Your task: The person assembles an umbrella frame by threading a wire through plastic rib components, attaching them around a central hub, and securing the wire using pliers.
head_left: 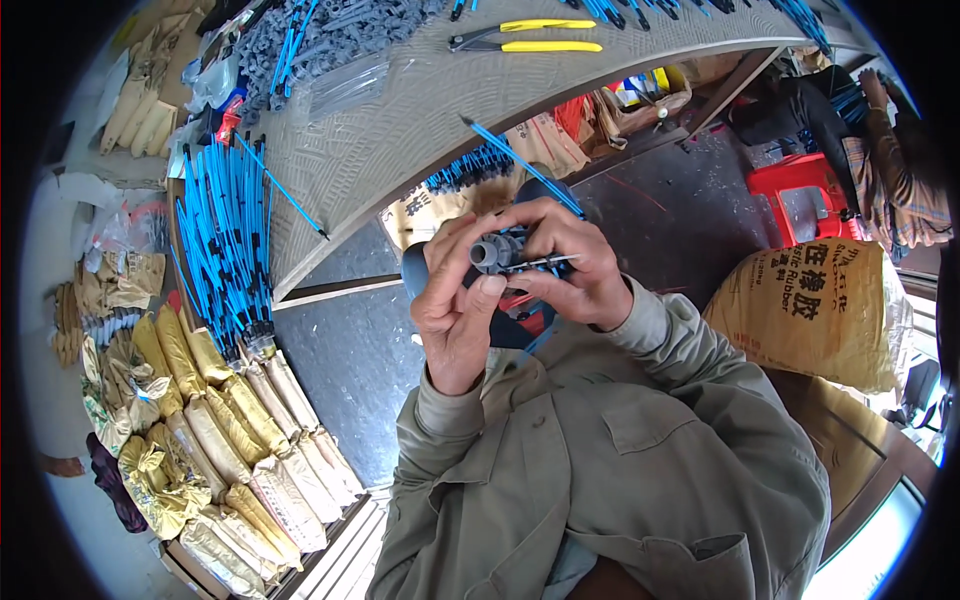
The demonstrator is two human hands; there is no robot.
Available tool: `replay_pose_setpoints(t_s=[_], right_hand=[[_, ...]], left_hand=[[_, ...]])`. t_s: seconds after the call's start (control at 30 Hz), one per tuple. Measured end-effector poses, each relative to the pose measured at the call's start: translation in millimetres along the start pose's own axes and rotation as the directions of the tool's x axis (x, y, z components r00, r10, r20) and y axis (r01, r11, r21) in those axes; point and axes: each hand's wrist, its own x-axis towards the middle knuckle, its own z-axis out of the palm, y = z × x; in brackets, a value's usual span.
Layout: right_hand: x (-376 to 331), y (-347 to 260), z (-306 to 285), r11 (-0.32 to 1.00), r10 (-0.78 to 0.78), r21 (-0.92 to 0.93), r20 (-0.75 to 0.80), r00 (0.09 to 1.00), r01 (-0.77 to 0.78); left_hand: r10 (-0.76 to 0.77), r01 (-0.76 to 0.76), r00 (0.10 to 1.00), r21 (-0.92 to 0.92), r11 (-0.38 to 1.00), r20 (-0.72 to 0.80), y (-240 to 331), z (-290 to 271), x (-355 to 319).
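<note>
1. Work position. I have the fitting (490, 254), a grey part with a round open end, held between the two hands in front of the wearer's chest, clear of the table (380, 150). The open end faces up toward the camera.

2. Left hand (452, 305). Closed in a grasp. The fingers curl around the far side of the fitting; the thumb tip presses at its near edge, just below the open end.

3. Right hand (580, 262). Also closed in a grasp. Thumb and bent fingers pinch a slim dark piece (545, 263) lying beside the fitting. I cannot tell whether the two parts are joined.

4. Blue rod (520, 165). It slants from the table edge side down behind the right hand. Its lower end is hidden; contact with the hand cannot be confirmed.

5. Step in hand. I judge this to be close two-handed work on the fitting, the left hand steadying and the right hand managing the dark piece.

6. Next move. In my judgement, it calls for a firm left grasp and small, controlled right fingertip motion. Caution: the slim piece could slip if pinched off-centre.

7. Tools. The pliers (525, 37), yellow-handled, lie on the table, well apart from both hands.
</note>
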Motion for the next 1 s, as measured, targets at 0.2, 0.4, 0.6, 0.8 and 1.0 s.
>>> replay_pose_setpoints(t_s=[0.2, 0.4, 0.6, 0.8, 1.0], right_hand=[[2, 2, 16, 0.959, 0.19, 0.223, -0.058, 0.98, -0.173], [0, 11, 14, 0.997, 0.009, 0.073, -0.047, 0.999, -0.006], [7, 10, 12, 1.0, -0.002, -0.004, 0.0, 1.0, 0.002], [15, 18, -3, 0.99, 0.109, 0.073, 0.155, 0.982, -0.121], [8, 17, -6, 0.957, 0.204, 0.165, 0.197, 0.959, -0.237]], left_hand=[[0.113, -0.108, 0.985, 0.045, 0.993, -0.132, -6, 0, -1], [0.159, -0.132, 0.968, 0.144, 0.981, -0.193, -9, 0, -3], [0.105, -0.086, 0.96, 0.084, 0.993, -0.258, -8, 4, -2], [0.113, -0.111, 0.981, 0.022, 0.994, -0.159, -13, -4, 8], [0.105, -0.092, 0.978, 0.082, 0.992, -0.182, -8, 8, 6]])
